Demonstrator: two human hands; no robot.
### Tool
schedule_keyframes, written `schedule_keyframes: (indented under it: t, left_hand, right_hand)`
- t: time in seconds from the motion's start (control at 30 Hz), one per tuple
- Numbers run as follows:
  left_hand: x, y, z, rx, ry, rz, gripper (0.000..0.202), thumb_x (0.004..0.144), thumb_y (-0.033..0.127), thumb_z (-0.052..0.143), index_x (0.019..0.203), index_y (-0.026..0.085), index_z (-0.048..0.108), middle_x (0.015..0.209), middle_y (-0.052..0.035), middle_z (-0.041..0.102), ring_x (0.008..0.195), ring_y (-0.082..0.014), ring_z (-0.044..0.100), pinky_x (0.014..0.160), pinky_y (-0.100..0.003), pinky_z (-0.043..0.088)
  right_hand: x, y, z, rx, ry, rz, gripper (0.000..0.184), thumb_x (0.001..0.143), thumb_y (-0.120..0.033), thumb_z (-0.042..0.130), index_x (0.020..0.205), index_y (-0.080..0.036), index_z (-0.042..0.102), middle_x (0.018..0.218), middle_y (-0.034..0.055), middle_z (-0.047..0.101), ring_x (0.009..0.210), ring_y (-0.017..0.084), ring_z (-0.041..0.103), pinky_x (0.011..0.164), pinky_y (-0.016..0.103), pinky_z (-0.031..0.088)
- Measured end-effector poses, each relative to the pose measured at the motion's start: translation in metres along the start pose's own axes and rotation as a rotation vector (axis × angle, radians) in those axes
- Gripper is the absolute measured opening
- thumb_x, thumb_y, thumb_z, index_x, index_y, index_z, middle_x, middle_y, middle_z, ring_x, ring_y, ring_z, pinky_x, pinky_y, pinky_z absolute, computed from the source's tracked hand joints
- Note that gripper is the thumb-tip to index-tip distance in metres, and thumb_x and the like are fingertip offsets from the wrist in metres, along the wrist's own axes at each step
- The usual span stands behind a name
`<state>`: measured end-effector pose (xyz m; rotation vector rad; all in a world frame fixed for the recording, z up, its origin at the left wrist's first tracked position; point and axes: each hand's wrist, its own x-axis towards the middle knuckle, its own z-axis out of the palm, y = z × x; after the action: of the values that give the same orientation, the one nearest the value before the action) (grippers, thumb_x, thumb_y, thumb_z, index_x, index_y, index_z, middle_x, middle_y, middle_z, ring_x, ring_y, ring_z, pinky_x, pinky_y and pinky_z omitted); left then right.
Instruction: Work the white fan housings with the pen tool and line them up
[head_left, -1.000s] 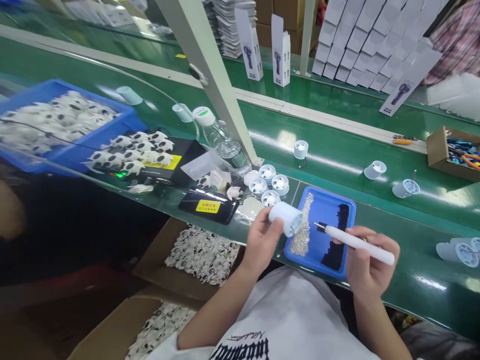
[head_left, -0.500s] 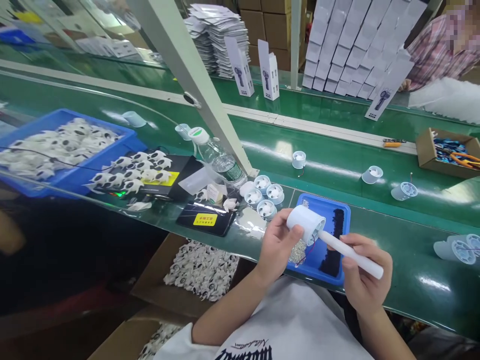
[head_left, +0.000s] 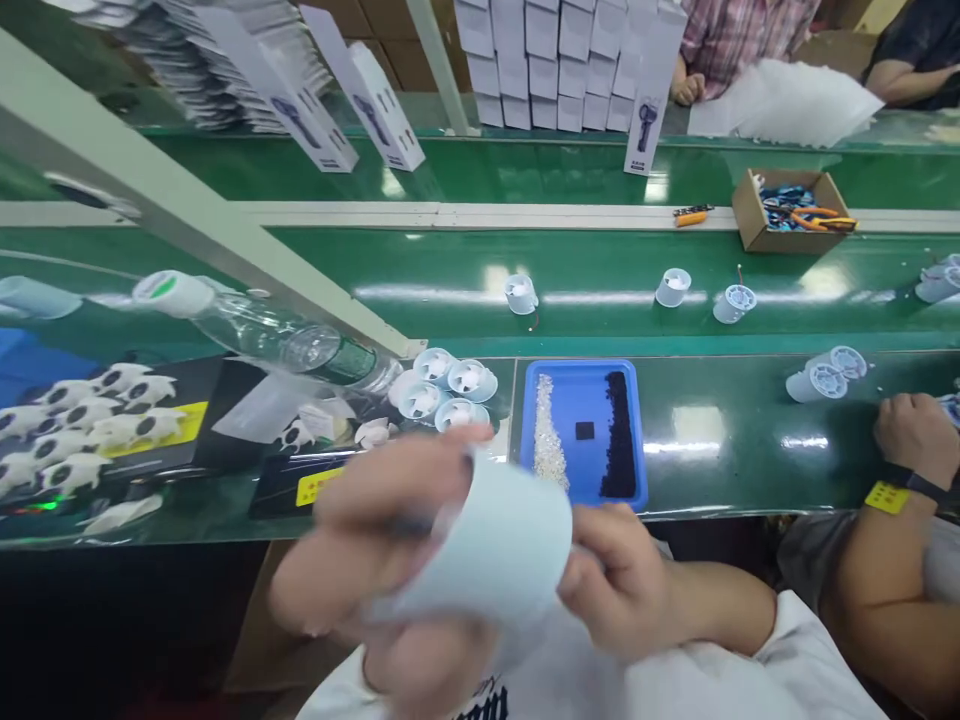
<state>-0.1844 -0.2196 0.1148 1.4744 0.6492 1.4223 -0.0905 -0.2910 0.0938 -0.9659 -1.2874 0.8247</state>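
Both my hands are raised close to the camera and smeared by motion. My left hand (head_left: 360, 570) is wrapped round a white cylindrical fan housing (head_left: 495, 545). My right hand (head_left: 622, 585) sits against the housing's right side with its fingers curled; what they hold is hidden. Just beyond the hands, a blue tray (head_left: 577, 395) lies on the green bench. It holds a strip of small silver screws (head_left: 547, 445) and a strip of black parts (head_left: 619, 435).
A cluster of fan housings (head_left: 450, 385) and a lying water bottle (head_left: 285, 340) are left of the tray. White impellers (head_left: 82, 430) rest on a black pad. Loose housings (head_left: 673, 286) ride the belt. A co-worker's hand (head_left: 911, 435) rests at the right, and a cardboard box (head_left: 791, 205) is behind.
Both hands lifted the housing from above the tray up toward the camera. The white pen-shaped tool in my right hand has gone out of sight. The view swung right and down.
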Motion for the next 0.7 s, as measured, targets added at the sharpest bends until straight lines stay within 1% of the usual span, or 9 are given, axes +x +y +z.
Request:
schedule_keyframes:
  t: [0.07,0.13,0.2,0.27,0.4,0.47,0.53,0.6,0.7]
  left_hand:
    - [0.023,-0.015,0.001,-0.023,-0.127,0.116,0.028,0.083,0.059,0.054,0.086,0.031,0.051,0.086,-0.0011,0.061,0.085,-0.0233,0.064,0.066,-0.042,0.054]
    - [0.054,-0.039,0.005,0.07,-0.333,0.062,0.028,0.084,0.051,0.059,0.093,0.028,0.045,0.091,-0.0008,0.059,0.081,-0.0196,0.065,0.067,-0.038,0.054]
    - [0.09,-0.068,0.019,0.336,-0.388,0.053,0.049,0.069,0.044,0.076,0.098,0.026,0.04,0.097,-0.0008,0.057,0.086,-0.0181,0.063,0.071,-0.034,0.053]
    - [0.123,-0.1,0.049,0.635,-0.596,-0.061,0.061,0.064,0.039,0.081,0.109,0.023,0.043,0.106,-0.0039,0.058,0.094,-0.0219,0.062,0.08,-0.038,0.052]
    - [0.162,-0.155,0.137,1.018,-1.081,-0.098,0.038,0.068,0.024,0.08,0.101,0.016,0.062,0.119,-0.0142,0.062,0.121,-0.0368,0.054,0.105,-0.054,0.039]
    - [0.162,-0.172,0.175,1.003,-1.113,-0.107,0.041,0.06,0.022,0.086,0.095,0.012,0.066,0.115,-0.0169,0.065,0.121,-0.0406,0.054,0.108,-0.06,0.033]
    - [0.155,-0.182,0.202,0.905,-1.074,-0.041,0.046,0.064,0.019,0.083,0.106,0.012,0.065,0.125,-0.0167,0.061,0.128,-0.0392,0.049,0.11,-0.06,0.031]
    - [0.145,-0.187,0.218,0.768,-1.013,0.046,0.035,0.075,0.013,0.071,0.11,0.015,0.063,0.135,-0.0125,0.055,0.134,-0.0341,0.044,0.112,-0.056,0.032]
    - [0.142,-0.187,0.231,0.65,-0.977,0.086,0.01,0.079,0.011,0.064,0.087,0.017,0.065,0.126,-0.0079,0.057,0.129,-0.0304,0.048,0.108,-0.048,0.04]
  right_hand:
    - [0.004,0.008,-0.009,-0.023,0.107,0.124,0.034,0.097,-0.044,0.042,0.079,-0.019,0.055,0.053,-0.0061,0.042,0.044,0.007,0.032,0.04,0.021,0.029]
    - [0.007,0.023,-0.02,-0.023,0.214,0.309,0.039,0.094,-0.052,0.046,0.077,-0.019,0.058,0.051,-0.0068,0.037,0.044,0.007,0.03,0.04,0.022,0.027]
    - [0.006,0.042,-0.032,0.016,0.374,0.492,0.044,0.089,-0.059,0.051,0.075,-0.019,0.061,0.049,-0.0081,0.031,0.043,0.007,0.027,0.04,0.022,0.023]
    - [0.001,0.057,-0.042,0.049,0.575,0.561,0.048,0.086,-0.064,0.051,0.075,-0.019,0.062,0.048,-0.0091,0.027,0.043,0.008,0.024,0.04,0.022,0.021]
    - [-0.016,0.063,-0.057,-0.033,0.74,0.554,0.049,0.084,-0.064,0.054,0.081,-0.017,0.067,0.051,-0.0073,0.031,0.047,0.009,0.029,0.044,0.023,0.025]
    - [-0.024,0.057,-0.065,-0.108,0.768,0.548,0.044,0.086,-0.058,0.054,0.086,-0.017,0.068,0.053,-0.0063,0.034,0.05,0.01,0.032,0.046,0.024,0.029]
    - [-0.028,0.054,-0.072,-0.164,0.805,0.538,0.037,0.088,-0.051,0.053,0.097,-0.017,0.067,0.056,-0.0057,0.039,0.051,0.011,0.036,0.048,0.024,0.032]
    - [-0.029,0.054,-0.077,-0.207,0.862,0.504,0.032,0.089,-0.044,0.054,0.108,-0.02,0.062,0.059,-0.006,0.042,0.053,0.011,0.04,0.049,0.024,0.035]
    - [-0.024,0.06,-0.08,-0.276,0.963,0.39,0.023,0.086,-0.038,0.063,0.102,-0.023,0.056,0.062,-0.0068,0.046,0.055,0.011,0.044,0.051,0.023,0.039]
